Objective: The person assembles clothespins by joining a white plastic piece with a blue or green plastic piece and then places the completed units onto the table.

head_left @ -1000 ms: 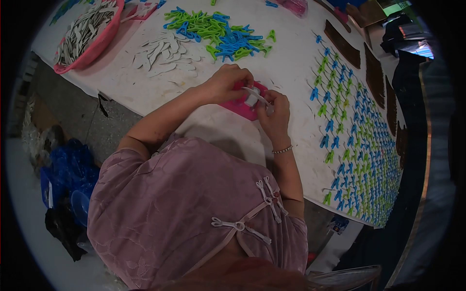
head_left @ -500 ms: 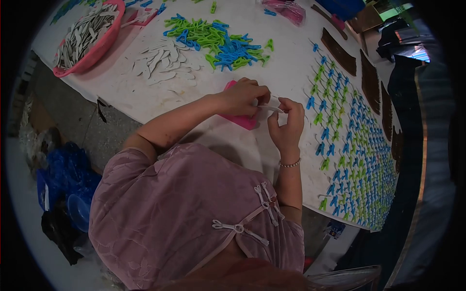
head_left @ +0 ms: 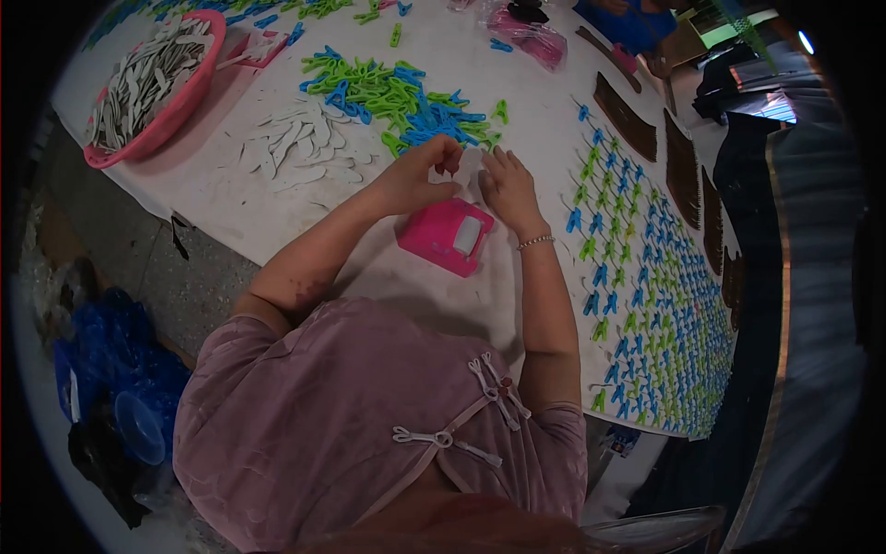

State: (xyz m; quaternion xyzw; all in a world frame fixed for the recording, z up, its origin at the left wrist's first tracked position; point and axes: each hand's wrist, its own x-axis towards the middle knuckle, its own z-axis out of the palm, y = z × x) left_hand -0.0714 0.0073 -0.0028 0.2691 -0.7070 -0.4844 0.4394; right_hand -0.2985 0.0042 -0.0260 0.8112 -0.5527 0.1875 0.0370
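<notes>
My left hand [head_left: 423, 174] is above a pink box [head_left: 432, 233], its fingers curled in a pinch at a pale, translucent thin piece [head_left: 469, 173]. What exactly this piece is, I cannot make out. Beside its right edge, my right hand [head_left: 513, 192], with a beaded bracelet at the wrist, has its fingers stretched forward. Set into the pink box is a white block or roll [head_left: 468, 235]. Just beyond my hands lies a heap of green and blue clothes pegs [head_left: 388, 97]. Flat whitish strips [head_left: 305, 143] are piled to the left.
A pink basin [head_left: 175, 111] full of whitish strips stands at the table's left edge. Rows of pegs with pale strips [head_left: 646, 286] cover the right side. Brown toothed pieces [head_left: 626, 115] lie along the far right edge. Another person in blue [head_left: 628, 28] is at the back.
Both hands have moved forward off the pink box, uncovering its white insert. The pale piece between them has moved forward too. My right fingers have gone from a pinch to stretched out.
</notes>
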